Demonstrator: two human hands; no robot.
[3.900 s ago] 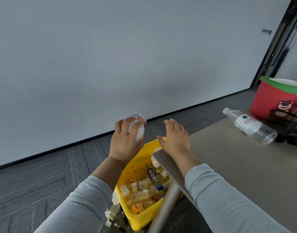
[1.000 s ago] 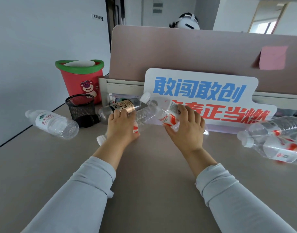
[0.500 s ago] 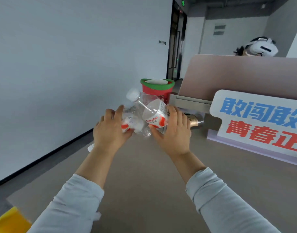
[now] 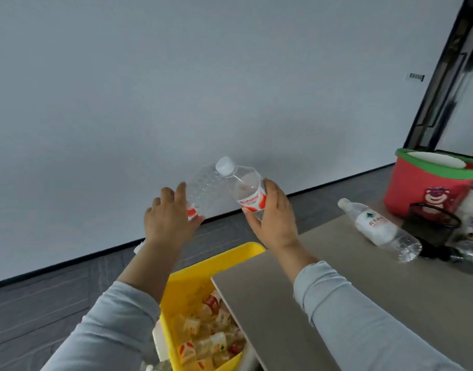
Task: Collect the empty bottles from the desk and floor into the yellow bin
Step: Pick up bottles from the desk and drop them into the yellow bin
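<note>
- While both forearms are stretched forward out of grey sleeves, the backs of the two hands are turned toward the camera, with the wrists raised and the fingers pointing up and away.
- A clear plastic bottle (image 4: 204, 191) is gripped by the left hand (image 4: 171, 219). The fingers are curled over its far side and the thumb is pressed against the near side by a red label. The ribbed body is tilted up and to the right of the grip.
- A second clear bottle (image 4: 247, 190), with a red-and-white label, is clasped by the right hand (image 4: 277, 219). The fingers are wrapped round the labelled part and the thumb is set on the near side. Its white cap (image 4: 225, 164) is pointed up and to the left of the grip.
- The two bottles are overlapped in view between the hands; whether they touch cannot be told.
- The yellow bin (image 4: 224, 257) is seen below both grips and nearer the body. It is partly tucked under the corner of the desk (image 4: 390, 303) and holds many crushed bottles (image 4: 203, 333).
- Well to the right of the right-hand grip, a water bottle (image 4: 377, 226) is laid on its side on the desk. A black mesh cup (image 4: 431, 223) and a red bucket (image 4: 428, 188) with a green rim stand just beyond it.
</note>
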